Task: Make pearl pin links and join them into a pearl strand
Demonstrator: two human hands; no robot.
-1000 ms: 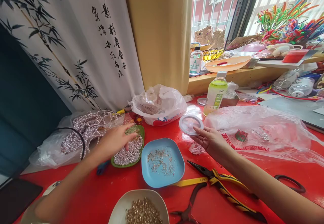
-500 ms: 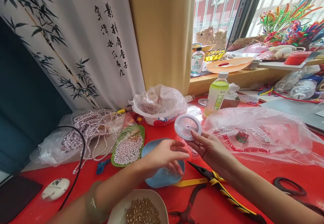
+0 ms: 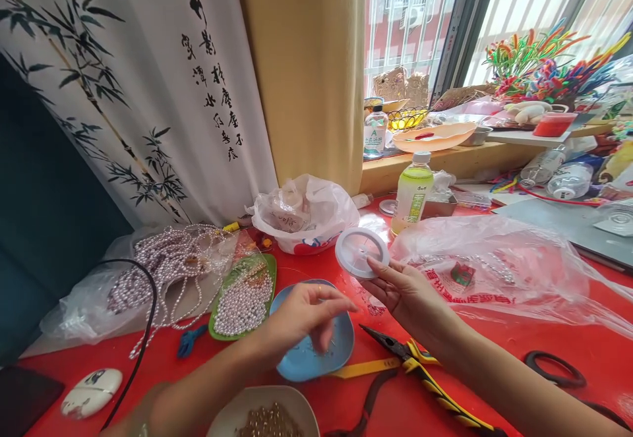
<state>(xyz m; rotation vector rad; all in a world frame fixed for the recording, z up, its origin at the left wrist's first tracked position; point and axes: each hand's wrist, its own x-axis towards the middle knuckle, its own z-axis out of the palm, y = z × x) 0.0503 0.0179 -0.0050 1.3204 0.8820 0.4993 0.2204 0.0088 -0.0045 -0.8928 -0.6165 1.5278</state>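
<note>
My right hand holds a clear round spool of thread up by its edge, above the red table. My left hand hovers over the blue dish of small metal pins, thumb and fingers pinched together just left of the right hand; whether something tiny is between them I cannot tell. A green tray of loose pearl beads lies to the left of the dish. A white bowl of gold beads sits at the near edge.
Yellow-handled pliers, another pair of pliers and black scissors lie on the table. Pearl strands in plastic, a white bag, a green bottle, a large clear bag and a black cable surround the dishes.
My left hand left the green pearl tray and came right over the blue dish, near the spool. My right hand lifted the spool slightly.
</note>
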